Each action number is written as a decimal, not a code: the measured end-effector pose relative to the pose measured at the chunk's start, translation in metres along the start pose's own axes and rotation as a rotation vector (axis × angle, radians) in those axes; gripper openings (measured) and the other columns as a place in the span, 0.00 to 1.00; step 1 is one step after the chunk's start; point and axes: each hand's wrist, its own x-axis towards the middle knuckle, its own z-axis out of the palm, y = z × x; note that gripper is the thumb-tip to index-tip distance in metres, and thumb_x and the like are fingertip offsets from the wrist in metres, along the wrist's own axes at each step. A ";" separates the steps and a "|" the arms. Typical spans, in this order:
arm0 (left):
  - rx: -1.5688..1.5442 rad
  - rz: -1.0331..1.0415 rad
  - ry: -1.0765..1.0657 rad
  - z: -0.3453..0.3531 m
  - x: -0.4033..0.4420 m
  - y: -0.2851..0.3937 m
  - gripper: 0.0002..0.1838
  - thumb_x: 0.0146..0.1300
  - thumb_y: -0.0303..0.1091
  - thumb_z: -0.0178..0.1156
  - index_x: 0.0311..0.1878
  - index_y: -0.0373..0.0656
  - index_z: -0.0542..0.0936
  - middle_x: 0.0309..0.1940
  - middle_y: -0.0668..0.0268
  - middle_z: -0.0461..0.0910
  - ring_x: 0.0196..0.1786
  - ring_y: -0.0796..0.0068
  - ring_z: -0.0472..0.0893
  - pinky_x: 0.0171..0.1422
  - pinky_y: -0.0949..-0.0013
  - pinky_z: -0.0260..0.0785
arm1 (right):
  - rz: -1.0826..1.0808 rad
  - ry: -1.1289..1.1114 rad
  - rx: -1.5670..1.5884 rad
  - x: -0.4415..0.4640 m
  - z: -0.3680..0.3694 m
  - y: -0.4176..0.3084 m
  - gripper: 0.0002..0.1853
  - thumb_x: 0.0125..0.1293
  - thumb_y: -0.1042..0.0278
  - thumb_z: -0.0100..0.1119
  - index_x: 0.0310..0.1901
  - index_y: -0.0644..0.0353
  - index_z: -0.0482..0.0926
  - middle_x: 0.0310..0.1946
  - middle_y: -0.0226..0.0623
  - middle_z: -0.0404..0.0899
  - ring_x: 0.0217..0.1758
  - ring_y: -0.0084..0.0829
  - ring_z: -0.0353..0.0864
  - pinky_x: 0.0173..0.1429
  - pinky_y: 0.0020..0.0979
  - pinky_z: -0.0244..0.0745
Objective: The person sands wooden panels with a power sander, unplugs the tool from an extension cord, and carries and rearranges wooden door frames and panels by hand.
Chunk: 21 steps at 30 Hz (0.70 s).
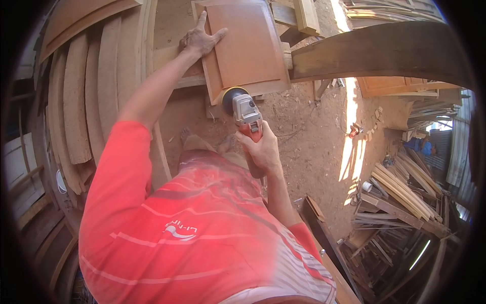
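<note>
A wooden cabinet door panel [248, 48] with a raised centre lies at the top middle of the head view. My left hand [201, 39] rests on its left edge, fingers spread. My right hand [263, 150] is wrapped round the handle of an angle grinder [247, 112] with a grey head and reddish body. The grinder's round dark disc [232, 100], yellow at the rim, meets the panel's near left corner. Whether the disc is spinning, I cannot tell.
Thick planks [77, 101] stand on the left beside another panel [83, 23]. A broad curved board [374, 53] reaches out to the right of the door panel. Timber strips [405, 190] are piled at the right, above a dirt floor [309, 131] with shavings. A red object [355, 130] lies there.
</note>
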 end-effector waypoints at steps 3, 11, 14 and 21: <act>0.001 0.001 0.004 -0.001 0.001 0.000 0.63 0.55 0.82 0.60 0.86 0.59 0.50 0.65 0.45 0.81 0.68 0.44 0.79 0.74 0.47 0.69 | 0.064 0.063 0.068 0.015 -0.023 0.023 0.29 0.59 0.52 0.77 0.54 0.63 0.80 0.44 0.47 0.88 0.49 0.37 0.89 0.56 0.38 0.79; 0.003 -0.029 0.035 0.001 -0.001 0.005 0.64 0.54 0.84 0.59 0.86 0.60 0.50 0.60 0.46 0.83 0.66 0.46 0.81 0.73 0.48 0.71 | 0.069 0.167 0.160 0.024 -0.052 0.042 0.27 0.60 0.53 0.77 0.52 0.65 0.81 0.41 0.41 0.87 0.44 0.31 0.86 0.52 0.34 0.79; -0.013 -0.001 0.044 0.004 0.003 0.000 0.64 0.53 0.85 0.58 0.86 0.61 0.50 0.59 0.46 0.84 0.65 0.47 0.82 0.72 0.48 0.72 | 0.035 0.083 0.088 0.003 -0.021 0.016 0.28 0.59 0.52 0.77 0.52 0.65 0.81 0.41 0.42 0.87 0.45 0.32 0.86 0.53 0.35 0.79; 0.014 0.000 -0.008 0.000 0.006 0.002 0.63 0.52 0.85 0.59 0.86 0.62 0.51 0.60 0.49 0.84 0.66 0.48 0.82 0.72 0.48 0.72 | 0.086 0.084 0.117 0.010 -0.030 0.023 0.28 0.59 0.53 0.78 0.52 0.65 0.80 0.41 0.41 0.87 0.44 0.31 0.86 0.51 0.34 0.80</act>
